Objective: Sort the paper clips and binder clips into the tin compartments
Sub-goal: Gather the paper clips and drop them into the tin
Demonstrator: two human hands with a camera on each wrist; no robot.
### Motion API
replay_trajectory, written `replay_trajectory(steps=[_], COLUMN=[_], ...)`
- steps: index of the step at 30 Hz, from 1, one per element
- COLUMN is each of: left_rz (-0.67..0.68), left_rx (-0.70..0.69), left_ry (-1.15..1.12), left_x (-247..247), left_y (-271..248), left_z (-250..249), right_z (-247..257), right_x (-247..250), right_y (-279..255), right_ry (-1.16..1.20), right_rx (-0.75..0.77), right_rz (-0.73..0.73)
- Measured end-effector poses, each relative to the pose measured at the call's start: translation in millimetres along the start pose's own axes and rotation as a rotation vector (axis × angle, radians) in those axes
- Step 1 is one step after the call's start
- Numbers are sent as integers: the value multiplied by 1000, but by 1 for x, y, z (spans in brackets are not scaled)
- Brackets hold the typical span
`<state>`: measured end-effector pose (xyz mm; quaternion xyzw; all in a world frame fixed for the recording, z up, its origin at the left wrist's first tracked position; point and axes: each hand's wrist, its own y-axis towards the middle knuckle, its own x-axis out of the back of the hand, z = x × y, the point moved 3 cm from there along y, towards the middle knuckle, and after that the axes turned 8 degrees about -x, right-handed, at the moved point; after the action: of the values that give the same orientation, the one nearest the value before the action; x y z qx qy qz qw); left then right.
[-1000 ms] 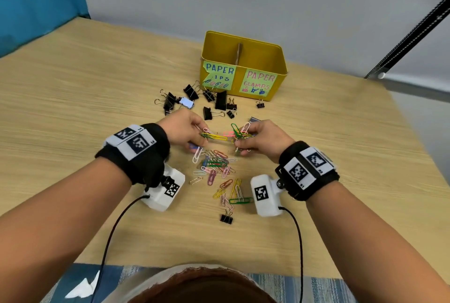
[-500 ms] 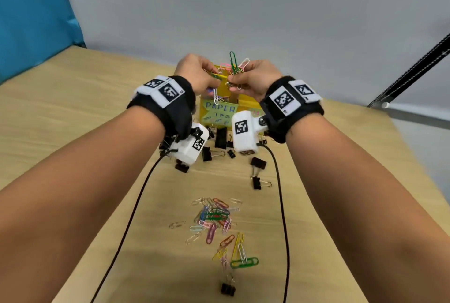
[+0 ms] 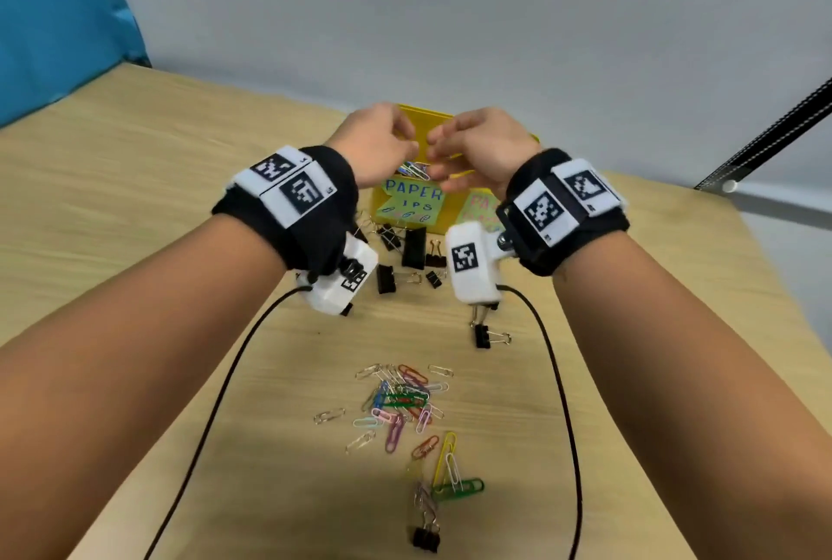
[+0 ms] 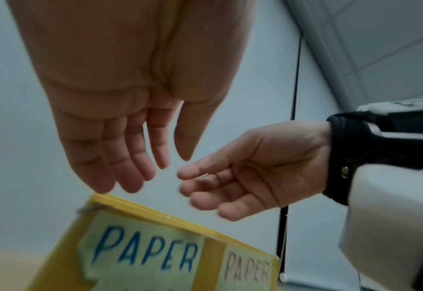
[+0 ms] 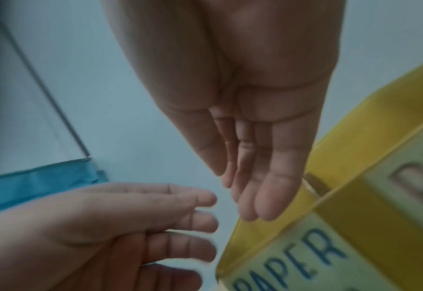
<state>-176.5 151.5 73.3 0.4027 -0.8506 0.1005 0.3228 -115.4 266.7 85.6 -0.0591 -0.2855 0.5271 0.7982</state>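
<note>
Hands hovering above tin (image 3: 450, 145), upper centre of head view, fingers now spread and holding nothing: left hand (image 3: 376, 141) and right hand (image 3: 481, 145) both slack, palms bare in both wrist views. Half a second back, pinching bunch of coloured paper clips over same spot; bunch now gone from fingers. Few clips (image 3: 416, 170) showing just under fingertips at tin's near rim, above label reading PAPER, so judging batch dropped into left compartment. One wire clip seemingly snagging on rim, left corner, in left wrist view (image 4: 91, 208); blurred, not certain.

Remaining work: loose paper clips (image 3: 400, 402) lying lower centre of head view; binder clips (image 3: 414, 246) scattering just before tin, one more (image 3: 484, 334) mid-frame, another (image 3: 425, 537) at bottom edge.

Room: table (image 3: 135, 244) wide and bare left and right. Fingertips sitting close above rim. Cables (image 3: 216, 402) trailing down both sides of paper-clip pile, risking drag on return reach.
</note>
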Motion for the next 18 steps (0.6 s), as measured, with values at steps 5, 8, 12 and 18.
replay_trajectory(steps=[5, 8, 12, 18], left_rz=[668, 839, 836, 832], left_rx=[-13, -4, -105, -97], left_ry=[91, 358, 544, 431], left_x=[-25, -48, -70, -74], left_y=[-77, -114, -147, -179], left_z=[10, 20, 27, 25], right_z=[-60, -100, -126, -149], right_x=[-21, -42, -55, -58], right_y=[-61, -85, -107, -143], right_ry=[-681, -960, -1038, -955], right_rx=[-65, -80, 94, 137], right_rz=[200, 298, 252, 342])
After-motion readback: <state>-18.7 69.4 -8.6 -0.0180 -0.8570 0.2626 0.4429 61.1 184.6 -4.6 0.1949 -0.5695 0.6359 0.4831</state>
